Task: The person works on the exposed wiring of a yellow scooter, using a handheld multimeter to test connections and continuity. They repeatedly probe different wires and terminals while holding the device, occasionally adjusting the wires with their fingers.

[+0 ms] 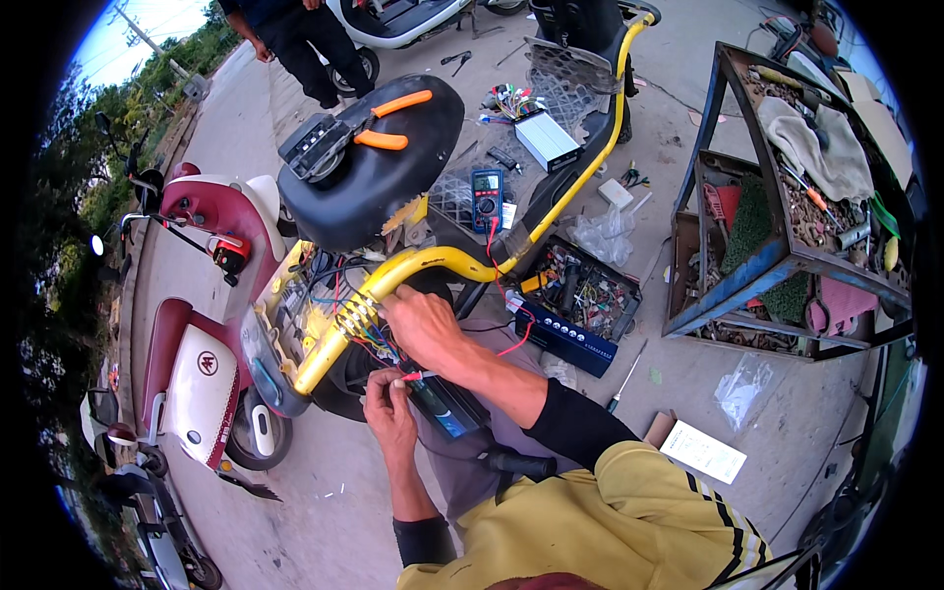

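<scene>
My left hand (391,411) pinches a red test probe (417,376) between thumb and fingers. The probe's red lead (519,342) loops back to a blue multimeter (486,197) lying on the scooter's footboard. My right hand (425,324) reaches over beside the yellow frame tube (433,258), its fingers curled in at the wiring; what they hold, if anything, is hidden. Coloured wires (379,339) bunch under the tube. A dark box with a blue label (450,408) rests by my legs, below the hands.
On the black seat (364,187) lie orange-handled pliers (393,118). Beyond is a silver controller box (547,140). A blue parts box (575,344) stands to the right, with a screwdriver (626,377) nearby. A metal tool rack (733,256) is farther right; a person (310,44) stands behind.
</scene>
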`<control>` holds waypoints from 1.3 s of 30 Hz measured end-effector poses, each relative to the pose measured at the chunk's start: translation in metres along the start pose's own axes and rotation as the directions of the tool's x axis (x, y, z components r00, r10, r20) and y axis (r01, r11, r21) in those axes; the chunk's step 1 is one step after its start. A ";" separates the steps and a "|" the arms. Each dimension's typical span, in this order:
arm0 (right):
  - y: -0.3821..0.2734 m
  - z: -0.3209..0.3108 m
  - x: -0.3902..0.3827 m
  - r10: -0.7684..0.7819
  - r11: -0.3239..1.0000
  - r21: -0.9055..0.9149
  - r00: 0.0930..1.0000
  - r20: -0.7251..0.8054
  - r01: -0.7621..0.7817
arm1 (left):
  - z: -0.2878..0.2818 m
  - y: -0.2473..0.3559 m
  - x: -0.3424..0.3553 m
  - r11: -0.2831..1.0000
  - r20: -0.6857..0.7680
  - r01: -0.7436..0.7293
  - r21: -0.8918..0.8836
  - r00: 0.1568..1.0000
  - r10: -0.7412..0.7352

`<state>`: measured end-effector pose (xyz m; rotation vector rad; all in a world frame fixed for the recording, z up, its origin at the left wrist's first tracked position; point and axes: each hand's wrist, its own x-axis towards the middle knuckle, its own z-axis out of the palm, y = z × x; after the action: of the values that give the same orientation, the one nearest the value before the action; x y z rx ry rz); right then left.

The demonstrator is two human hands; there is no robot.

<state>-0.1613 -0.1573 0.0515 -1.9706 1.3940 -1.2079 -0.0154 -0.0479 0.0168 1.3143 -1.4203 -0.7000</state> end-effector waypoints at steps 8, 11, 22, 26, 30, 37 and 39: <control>0.001 0.003 0.001 0.004 1.000 -0.006 1.000 0.009 -0.004 | -0.002 -0.007 -0.001 1.000 0.010 0.012 -0.017 1.000 -0.012; 0.001 0.002 0.001 0.000 1.000 -0.010 1.000 0.011 0.000 | -0.002 -0.008 -0.001 0.999 0.004 0.017 -0.028 1.000 -0.017; 0.002 0.002 0.001 -0.010 1.000 -0.019 1.000 0.013 0.010 | -0.001 -0.003 0.000 1.000 0.005 0.012 -0.013 1.000 -0.012; 0.002 0.002 0.001 -0.004 1.000 -0.021 1.000 0.016 0.004 | 0.000 -0.003 0.000 1.000 0.005 0.009 -0.010 1.000 -0.009; 0.001 0.003 0.002 0.002 1.000 -0.017 1.000 0.028 -0.001 | -0.001 -0.004 0.000 1.000 0.002 0.006 -0.006 1.000 -0.006; 0.001 0.004 0.003 0.014 1.000 -0.025 1.000 0.028 -0.013 | 0.000 -0.001 0.000 1.000 0.005 0.003 0.023 1.000 -0.003; 0.001 0.004 0.002 0.015 1.000 -0.026 0.999 0.031 -0.014 | 0.000 -0.002 0.000 1.000 0.003 0.007 0.022 1.000 -0.007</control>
<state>-0.1584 -0.1603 0.0498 -1.9840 1.4127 -1.1537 -0.0149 -0.0481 0.0153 1.3366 -1.4302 -0.6936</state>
